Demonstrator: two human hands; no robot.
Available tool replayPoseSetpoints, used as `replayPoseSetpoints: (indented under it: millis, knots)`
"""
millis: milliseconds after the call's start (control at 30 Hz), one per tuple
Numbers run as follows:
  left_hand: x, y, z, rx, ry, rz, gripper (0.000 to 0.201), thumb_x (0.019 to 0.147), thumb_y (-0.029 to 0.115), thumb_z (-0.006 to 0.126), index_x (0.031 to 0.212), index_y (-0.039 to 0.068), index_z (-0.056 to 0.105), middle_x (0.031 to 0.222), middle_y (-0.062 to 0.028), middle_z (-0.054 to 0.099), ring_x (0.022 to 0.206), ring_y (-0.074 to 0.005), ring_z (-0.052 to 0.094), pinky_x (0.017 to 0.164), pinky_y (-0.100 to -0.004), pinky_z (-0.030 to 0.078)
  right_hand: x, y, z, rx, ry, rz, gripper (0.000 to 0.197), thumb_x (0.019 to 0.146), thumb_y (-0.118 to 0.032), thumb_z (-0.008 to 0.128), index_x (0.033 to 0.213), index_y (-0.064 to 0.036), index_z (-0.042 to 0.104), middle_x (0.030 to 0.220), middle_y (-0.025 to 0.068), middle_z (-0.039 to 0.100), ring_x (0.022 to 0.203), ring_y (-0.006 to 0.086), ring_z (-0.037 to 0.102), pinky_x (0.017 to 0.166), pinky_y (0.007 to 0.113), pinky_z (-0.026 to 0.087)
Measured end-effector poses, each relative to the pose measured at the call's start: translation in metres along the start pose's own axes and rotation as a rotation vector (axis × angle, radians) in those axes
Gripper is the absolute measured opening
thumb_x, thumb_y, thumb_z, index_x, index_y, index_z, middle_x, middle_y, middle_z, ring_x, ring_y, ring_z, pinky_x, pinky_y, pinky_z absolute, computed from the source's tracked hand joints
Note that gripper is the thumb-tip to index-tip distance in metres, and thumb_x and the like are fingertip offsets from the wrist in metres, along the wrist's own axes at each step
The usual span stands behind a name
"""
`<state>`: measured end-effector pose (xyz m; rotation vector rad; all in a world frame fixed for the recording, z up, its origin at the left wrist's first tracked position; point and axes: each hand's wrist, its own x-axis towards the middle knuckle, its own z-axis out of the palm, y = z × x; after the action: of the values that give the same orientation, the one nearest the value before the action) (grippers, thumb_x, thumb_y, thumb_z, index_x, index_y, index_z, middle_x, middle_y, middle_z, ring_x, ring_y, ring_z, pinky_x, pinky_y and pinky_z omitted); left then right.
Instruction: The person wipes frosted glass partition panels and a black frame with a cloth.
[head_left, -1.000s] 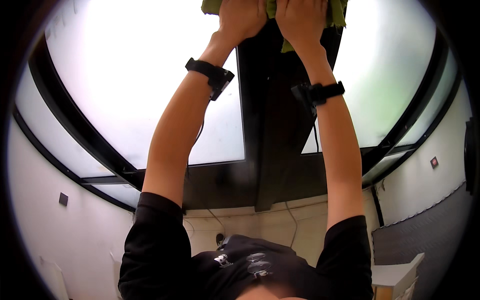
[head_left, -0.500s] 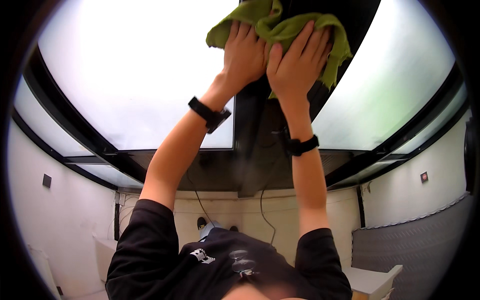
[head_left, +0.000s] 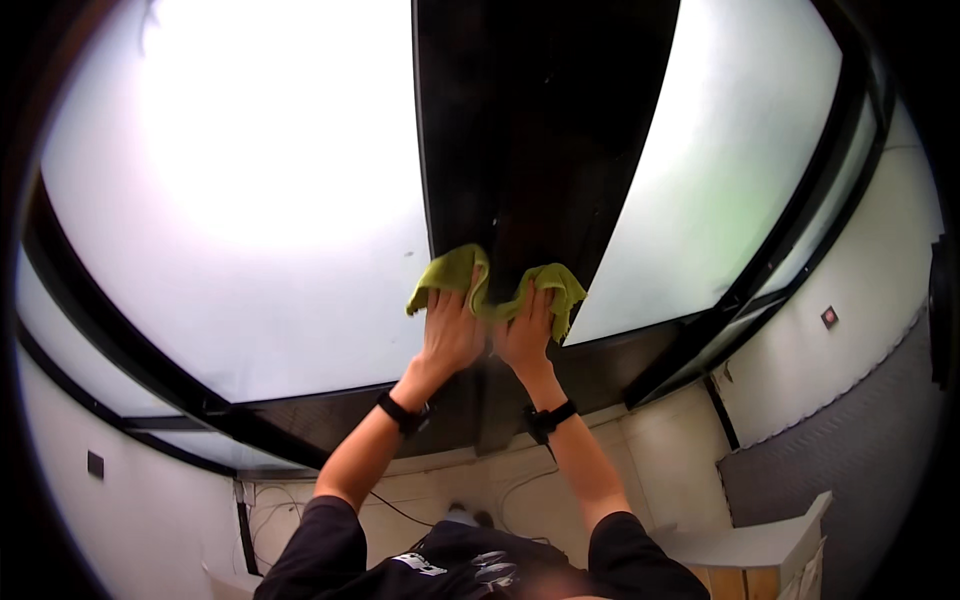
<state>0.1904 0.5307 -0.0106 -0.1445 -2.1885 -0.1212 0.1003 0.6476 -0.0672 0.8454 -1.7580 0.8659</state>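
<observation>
A green cloth point(head_left: 452, 277), bunched and wavy, lies against the glossy black panel point(head_left: 545, 120) between two bright frosted panes. My left hand point(head_left: 453, 332) holds its left part, at the border of the left pane. My right hand point(head_left: 524, 330) grips the right part, close to the right pane's lower corner. Both hands press the cloth to the surface, their fingertips partly covered by its folds. The cloth sags between them.
The large left pane point(head_left: 240, 290) and the narrower right pane point(head_left: 710, 220) sit in black frames. Thin cables point(head_left: 400, 508) trail over the pale floor. At lower right stand a white-topped cabinet point(head_left: 745, 545) and a grey textured panel point(head_left: 850, 460).
Both hands have come down toward me along the black panel, bringing the green cloth from the top of the view to its middle. My arms are now more bent.
</observation>
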Motion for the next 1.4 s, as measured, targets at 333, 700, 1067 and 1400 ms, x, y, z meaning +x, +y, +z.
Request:
replayPoseSetpoints:
  millis: [333,700,1067,1400]
  knots:
    - [0.097,0.057,-0.051,-0.067,0.014,0.098,0.064,0.090,0.016,0.059,0.143,-0.009,0.032,0.137,-0.0317,0.042,0.125,-0.0499,0.040,0.106,-0.0564,0.030,0.179,0.031,-0.067,0.213,0.183,0.050,0.080,0.085,-0.024,0.068,0.146,0.0060,0.026,0.153,0.0266,0.024,0.139,0.0473,0.025,0.111,0.050,0.029]
    - [0.088,0.072,-0.001,0.232,0.117,-0.067,0.059,0.093,0.022,0.053,0.143,-0.005,0.037,0.130,-0.0297,0.048,0.117,-0.0466,0.048,0.100,-0.0550,0.036,0.152,0.048,-0.046,0.759,0.124,0.062,0.071,0.086,-0.010,0.067,0.145,0.0038,0.030,0.145,0.0259,0.039,0.133,0.0390,0.041,0.109,0.041,0.036]
    - [0.023,0.060,0.078,0.491,0.314,-0.125,0.054,0.084,0.035,0.066,0.122,-0.001,0.055,0.112,-0.0215,0.059,0.099,-0.0401,0.058,0.082,-0.0482,0.044,0.072,0.056,-0.015,0.851,0.013,-0.035,0.077,0.085,-0.010,0.068,0.147,0.0036,0.025,0.146,0.0292,0.035,0.133,0.0450,0.038,0.110,0.047,0.034]
    - [-0.034,0.064,0.102,0.232,0.052,-0.261,0.037,0.085,0.030,0.066,0.111,0.005,0.062,0.107,-0.0168,0.061,0.093,-0.0383,0.059,0.077,-0.0490,0.044,0.005,0.075,-0.001,0.807,-0.042,-0.022,0.083,0.080,-0.015,0.072,0.145,0.0063,0.025,0.142,0.0296,0.039,0.130,0.0474,0.041,0.108,0.050,0.036]
